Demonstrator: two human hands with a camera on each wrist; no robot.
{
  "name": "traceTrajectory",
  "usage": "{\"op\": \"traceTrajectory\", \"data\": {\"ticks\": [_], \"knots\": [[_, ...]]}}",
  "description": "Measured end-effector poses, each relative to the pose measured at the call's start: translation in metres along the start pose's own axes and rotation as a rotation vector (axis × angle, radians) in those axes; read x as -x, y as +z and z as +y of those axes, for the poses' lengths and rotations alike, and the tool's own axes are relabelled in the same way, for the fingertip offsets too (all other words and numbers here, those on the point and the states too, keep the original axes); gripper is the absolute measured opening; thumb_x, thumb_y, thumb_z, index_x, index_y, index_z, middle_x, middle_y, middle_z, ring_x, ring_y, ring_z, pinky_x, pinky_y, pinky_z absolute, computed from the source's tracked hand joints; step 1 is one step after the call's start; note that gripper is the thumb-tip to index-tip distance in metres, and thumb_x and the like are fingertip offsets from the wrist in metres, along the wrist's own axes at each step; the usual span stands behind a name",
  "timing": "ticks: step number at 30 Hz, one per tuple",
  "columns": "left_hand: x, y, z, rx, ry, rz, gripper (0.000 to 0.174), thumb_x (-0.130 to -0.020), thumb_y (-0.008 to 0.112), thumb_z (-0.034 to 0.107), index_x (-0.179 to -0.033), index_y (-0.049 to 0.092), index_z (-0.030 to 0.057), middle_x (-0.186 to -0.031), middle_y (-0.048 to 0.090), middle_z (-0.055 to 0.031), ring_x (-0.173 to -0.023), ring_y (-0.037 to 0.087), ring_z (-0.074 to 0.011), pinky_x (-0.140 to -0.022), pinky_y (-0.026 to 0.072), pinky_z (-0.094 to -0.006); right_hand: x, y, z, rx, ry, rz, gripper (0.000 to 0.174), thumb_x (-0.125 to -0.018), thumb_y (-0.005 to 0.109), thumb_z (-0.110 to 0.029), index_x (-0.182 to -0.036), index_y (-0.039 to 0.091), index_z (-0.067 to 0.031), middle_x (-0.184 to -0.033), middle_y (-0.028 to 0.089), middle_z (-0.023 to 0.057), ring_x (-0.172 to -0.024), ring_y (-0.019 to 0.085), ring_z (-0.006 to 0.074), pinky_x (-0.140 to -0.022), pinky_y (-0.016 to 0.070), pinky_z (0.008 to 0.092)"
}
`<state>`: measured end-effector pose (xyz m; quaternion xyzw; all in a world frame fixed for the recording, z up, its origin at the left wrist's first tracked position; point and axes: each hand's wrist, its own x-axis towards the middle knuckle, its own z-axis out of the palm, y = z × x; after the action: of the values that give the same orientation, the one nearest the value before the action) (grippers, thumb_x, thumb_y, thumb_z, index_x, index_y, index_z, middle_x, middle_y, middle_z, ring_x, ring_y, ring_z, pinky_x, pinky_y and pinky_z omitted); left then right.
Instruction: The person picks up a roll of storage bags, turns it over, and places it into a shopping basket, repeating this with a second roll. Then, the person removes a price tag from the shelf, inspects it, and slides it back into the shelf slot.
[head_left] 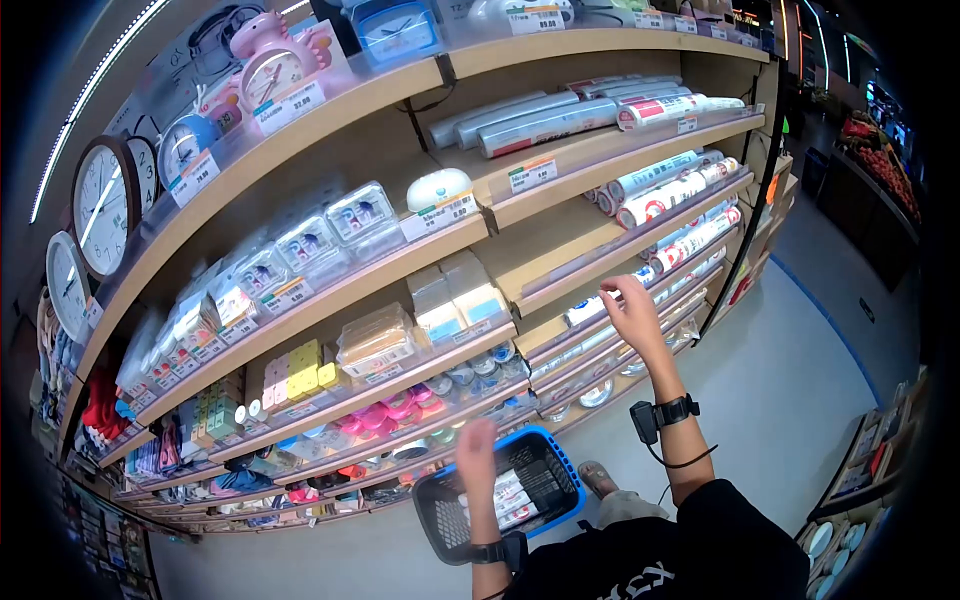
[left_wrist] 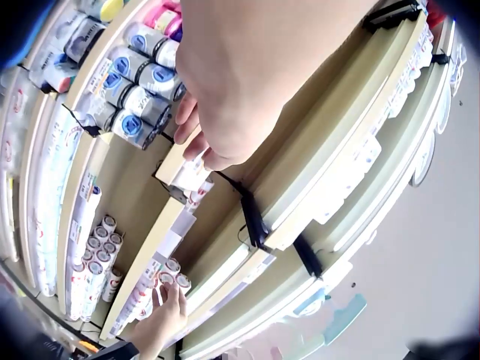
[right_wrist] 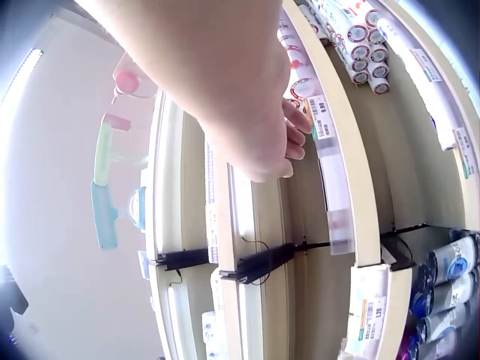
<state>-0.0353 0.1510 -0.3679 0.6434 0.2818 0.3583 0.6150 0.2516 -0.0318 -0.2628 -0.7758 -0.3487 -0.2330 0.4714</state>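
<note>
In the head view my right hand (head_left: 632,310) is raised in front of the lower shelves, fingers loosely bent with nothing between them. Printed rolls (head_left: 655,205) lie stacked on the shelf just behind it. The right wrist view shows that hand (right_wrist: 247,112) overlapping a shelf edge beside a price label (right_wrist: 321,116). My left hand (head_left: 477,460), blurred, hovers over a dark basket with a blue rim (head_left: 570,470) that holds several white and dark packages (head_left: 512,495). From the left wrist, the left hand's (left_wrist: 240,90) fingers hang loosely curled near a shelf edge.
A long curved rack runs across the front, with clear-wrapped rolls (head_left: 550,120), boxed items (head_left: 360,212) and a white rounded item (head_left: 438,188). Clocks (head_left: 105,205) hang at the left. Grey floor (head_left: 770,350) stretches to the right, and another display (head_left: 860,460) stands at the lower right.
</note>
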Motion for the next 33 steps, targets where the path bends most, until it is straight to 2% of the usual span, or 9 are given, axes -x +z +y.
{"op": "traceTrajectory", "data": {"ticks": [1, 4, 7, 10, 11, 15, 23, 27, 33], "knots": [[-0.007, 0.017, 0.005, -0.018, 0.013, -0.015, 0.022, -0.090, 0.069, 0.019, -0.103, 0.066, 0.0012, -0.093, 0.069, -0.0066, -0.086, 0.063, -0.0126, -0.081, 0.0485, -0.0274, -0.009, -0.006, 0.011, 0.026, -0.024, -0.010, 0.016, -0.084, 0.066, -0.010, -0.096, 0.063, -0.0003, -0.092, 0.063, 0.0148, -0.093, 0.059, 0.0341, -0.081, 0.0471, 0.0387], [-0.035, 0.070, 0.025, -0.134, 0.084, -0.039, 0.021, -0.090, 0.068, 0.019, -0.101, 0.067, 0.0012, -0.092, 0.069, -0.0071, -0.085, 0.063, -0.0129, -0.080, 0.0487, -0.0278, -0.042, -0.017, 0.059, 0.142, -0.131, 0.015, 0.017, -0.082, 0.067, -0.009, -0.097, 0.064, -0.0021, -0.092, 0.063, 0.0145, -0.094, 0.058, 0.0337, -0.082, 0.0473, 0.0405], [-0.059, 0.126, 0.061, -0.240, 0.200, -0.122, 0.019, -0.089, 0.069, 0.017, -0.100, 0.068, 0.0016, -0.091, 0.069, -0.0086, -0.083, 0.065, -0.0154, -0.079, 0.0493, -0.0291, -0.087, -0.038, 0.086, 0.092, -0.179, -0.057, 0.019, -0.080, 0.068, -0.009, -0.098, 0.064, -0.0036, -0.094, 0.063, 0.0138, -0.096, 0.058, 0.0336, -0.084, 0.0474, 0.0412], [-0.094, 0.176, 0.078, -0.395, 0.367, -0.187, 0.017, -0.086, 0.069, 0.014, -0.100, 0.067, 0.0033, -0.090, 0.067, -0.0091, -0.086, 0.064, -0.0217, -0.079, 0.0483, -0.0322, -0.129, -0.041, 0.117, 0.041, -0.330, -0.252, 0.024, -0.077, 0.071, -0.010, -0.101, 0.066, -0.0056, -0.094, 0.063, 0.0131, -0.097, 0.058, 0.0339, -0.084, 0.0472, 0.0403], [-0.102, 0.191, 0.090, -0.437, 0.437, -0.194, 0.017, -0.086, 0.069, 0.013, -0.100, 0.067, 0.0035, -0.089, 0.067, -0.0092, -0.087, 0.063, -0.0233, -0.079, 0.0479, -0.0331, -0.138, -0.036, 0.128, 0.067, -0.301, -0.380, 0.019, -0.079, 0.070, -0.013, -0.096, 0.068, -0.0070, -0.087, 0.065, 0.0110, -0.094, 0.060, 0.0320, -0.082, 0.0482, 0.0395], [-0.136, 0.238, 0.108, -0.605, 0.647, -0.260, 0.019, -0.082, 0.070, 0.011, -0.100, 0.065, 0.0043, -0.089, 0.066, -0.0096, -0.087, 0.060, -0.0279, -0.079, 0.0459, -0.0363, -0.154, -0.018, 0.145, -0.014, -0.294, -0.535, 0.012, -0.080, 0.067, -0.015, -0.088, 0.069, -0.0062, -0.079, 0.066, 0.0093, -0.085, 0.062, 0.0299, -0.078, 0.0490, 0.0392], [-0.170, 0.289, 0.106, -0.672, 0.759, -0.301, 0.025, -0.080, 0.071, 0.012, -0.103, 0.064, 0.0054, -0.089, 0.063, -0.0097, -0.087, 0.058, -0.0279, -0.078, 0.0442, -0.0380, -0.156, -0.020, 0.139, -0.079, -0.280, -0.615, 0.007, -0.080, 0.061, -0.012, -0.080, 0.064, -0.0056, -0.079, 0.064, 0.0115, -0.083, 0.062, 0.0310, -0.079, 0.0479, 0.0414], [-0.182, 0.308, 0.106, -0.765, 0.841, -0.294, 0.025, -0.078, 0.072, 0.014, -0.101, 0.065, 0.0060, -0.091, 0.064, -0.0091, -0.088, 0.058, -0.0282, -0.079, 0.0438, -0.0391, -0.154, -0.007, 0.152, -0.097, -0.319, -0.543, 0.008, -0.080, 0.062, -0.012, -0.080, 0.064, -0.0051, -0.078, 0.065, 0.0120, -0.080, 0.063, 0.0314, -0.075, 0.0487, 0.0416], [-0.190, 0.323, 0.097, -0.723, 0.865, -0.285, 0.010, -0.078, 0.070, 0.010, -0.086, 0.068, 0.0058, -0.086, 0.065, -0.0085, -0.083, 0.058, -0.0289, -0.075, 0.0426, -0.0375, -0.147, -0.001, 0.156, -0.225, -0.188, -0.529, 0.008, -0.082, 0.066, -0.011, -0.084, 0.066, -0.0040, -0.077, 0.065, 0.0117, -0.073, 0.063, 0.0308, -0.067, 0.0485, 0.0373]]}}
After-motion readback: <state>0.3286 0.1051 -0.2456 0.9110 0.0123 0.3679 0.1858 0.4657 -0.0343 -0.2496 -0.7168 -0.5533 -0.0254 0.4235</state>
